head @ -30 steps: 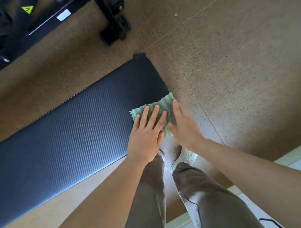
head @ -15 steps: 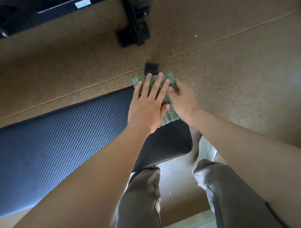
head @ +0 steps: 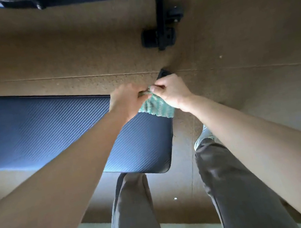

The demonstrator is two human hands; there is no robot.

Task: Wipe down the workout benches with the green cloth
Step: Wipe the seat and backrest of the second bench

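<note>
Gripping the green cloth by its upper edge at the frame's centre, the left hand and right hand both have fingers curled tight on it, knuckles nearly touching, probably to bunch or refold it for a fresh wiping face. It drapes on the upper right corner of the dark padded bench. No container shows; a black equipment frame stands upper right.

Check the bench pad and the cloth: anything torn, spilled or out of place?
Nothing stands out. The bench pad shows no tear or spill. The green cloth is bunched, not flat, at the pad's far end corner, gripped by the left hand and the right hand. A few pale specks lie on the floor.
</note>
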